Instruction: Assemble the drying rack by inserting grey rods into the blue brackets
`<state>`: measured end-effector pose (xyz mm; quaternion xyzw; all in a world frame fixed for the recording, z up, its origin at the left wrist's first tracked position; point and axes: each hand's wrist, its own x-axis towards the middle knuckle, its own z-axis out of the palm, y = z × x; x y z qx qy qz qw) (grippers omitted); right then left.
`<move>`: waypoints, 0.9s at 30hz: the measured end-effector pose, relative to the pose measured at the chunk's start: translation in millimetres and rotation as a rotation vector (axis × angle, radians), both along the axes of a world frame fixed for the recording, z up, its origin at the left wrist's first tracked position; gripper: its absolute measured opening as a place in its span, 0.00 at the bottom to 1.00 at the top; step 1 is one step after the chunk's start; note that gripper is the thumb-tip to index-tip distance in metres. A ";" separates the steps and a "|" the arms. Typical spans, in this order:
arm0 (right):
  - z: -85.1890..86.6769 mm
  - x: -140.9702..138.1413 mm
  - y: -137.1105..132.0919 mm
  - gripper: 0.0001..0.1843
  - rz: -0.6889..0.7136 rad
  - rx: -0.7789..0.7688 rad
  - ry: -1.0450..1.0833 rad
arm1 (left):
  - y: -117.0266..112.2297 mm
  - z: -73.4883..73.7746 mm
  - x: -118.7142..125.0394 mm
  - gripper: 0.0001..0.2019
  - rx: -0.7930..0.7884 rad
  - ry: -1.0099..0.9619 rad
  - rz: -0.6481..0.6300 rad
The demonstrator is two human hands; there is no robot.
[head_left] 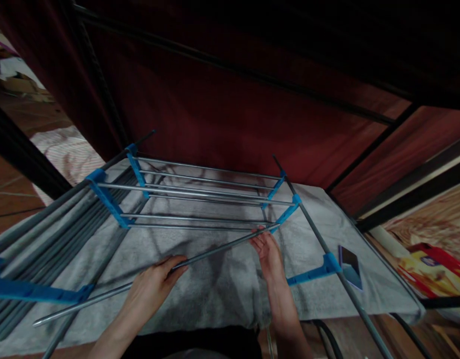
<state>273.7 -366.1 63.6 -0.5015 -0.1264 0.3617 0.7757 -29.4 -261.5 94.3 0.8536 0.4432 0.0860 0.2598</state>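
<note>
Gray cloth [222,299], rod [215,251] partly behind left hand [155,283]

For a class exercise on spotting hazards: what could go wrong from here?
The rod extends well past the left hand and might knock the nearby blue bracket. The right hand seems to support it mainly with its fingers, so it could slip. A phone lies close to the right pole and might get bumped if that shifts.

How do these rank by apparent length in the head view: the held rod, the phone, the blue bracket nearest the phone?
1. Held rod, partly covered by a hand
2. Blue bracket
3. Phone
</note>
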 end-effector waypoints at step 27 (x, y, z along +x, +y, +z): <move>10.6 47.1 27.5 0.13 -0.098 -0.043 -0.001 | 39.4 1.3 48.7 0.17 0.332 0.023 -0.122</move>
